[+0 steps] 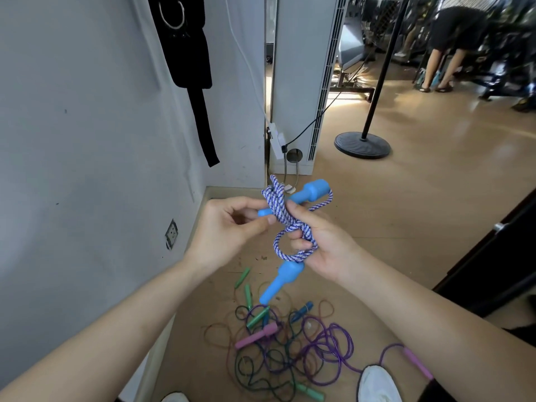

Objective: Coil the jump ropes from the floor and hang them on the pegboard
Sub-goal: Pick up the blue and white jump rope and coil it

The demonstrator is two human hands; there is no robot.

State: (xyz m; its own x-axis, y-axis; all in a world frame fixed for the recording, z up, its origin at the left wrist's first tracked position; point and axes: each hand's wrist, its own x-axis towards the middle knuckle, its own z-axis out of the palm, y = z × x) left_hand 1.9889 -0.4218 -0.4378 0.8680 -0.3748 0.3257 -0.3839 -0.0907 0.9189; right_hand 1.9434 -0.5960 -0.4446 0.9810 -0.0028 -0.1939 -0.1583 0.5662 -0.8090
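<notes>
Both hands, left hand (229, 224) and right hand (322, 245), grip the coiled blue-handled jump rope (285, 219) between them.

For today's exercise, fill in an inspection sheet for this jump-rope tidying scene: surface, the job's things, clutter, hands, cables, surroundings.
Surface: tan floor, small debris near the wall.
Job's things: blue-and-white braided rope bundled, held in both hands; upper blue handle sticks out, lower blue handle dangles. Pegboard not seen.
Clutter: tangled pile of thin ropes on the floor, with green, pink and blue handles.
Hands: left hand pinches the upper handle's tip; right hand grips the bundle, fingers through a loop.
Cables: black cord running to a white plug by the wall.
Surroundings: black strap hanging on the wall, stand base, another person in the background.
</notes>
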